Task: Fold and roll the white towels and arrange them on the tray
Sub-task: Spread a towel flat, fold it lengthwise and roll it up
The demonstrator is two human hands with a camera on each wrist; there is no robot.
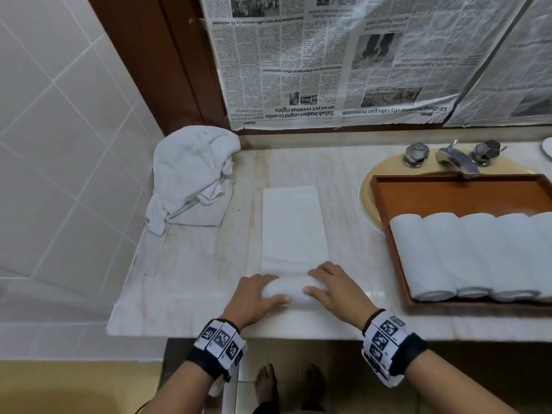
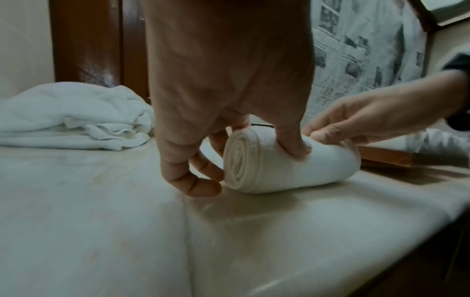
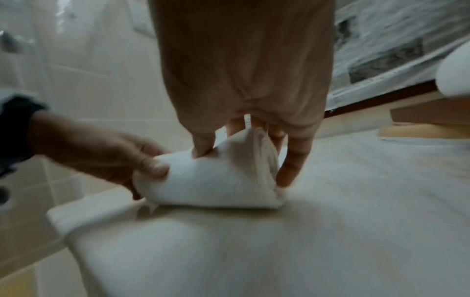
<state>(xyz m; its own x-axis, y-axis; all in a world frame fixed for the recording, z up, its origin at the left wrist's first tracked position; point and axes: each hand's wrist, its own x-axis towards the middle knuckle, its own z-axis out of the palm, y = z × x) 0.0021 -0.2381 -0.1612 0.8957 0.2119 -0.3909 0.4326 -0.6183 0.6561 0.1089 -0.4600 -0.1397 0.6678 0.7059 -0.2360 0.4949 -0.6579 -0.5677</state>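
Marble counter (image 1: 191, 264) beside a sink: towel half rolled, tray part filled.

Both hands work one folded towel (image 1: 291, 225), laid as a long strip running away from the person so it rolls forward evenly. Left hand (image 1: 254, 297) and right hand (image 1: 334, 289) curl fingers over the roll's ends, thumbs pressing the near side, likely to keep the layers tight. Terry cloth, soft and thick; the roll end shows a neat spiral. Five finished rolls (image 1: 466, 255) lie side by side in the wooden tray (image 1: 448, 189). Loose towels (image 1: 191, 174) are heaped at left.
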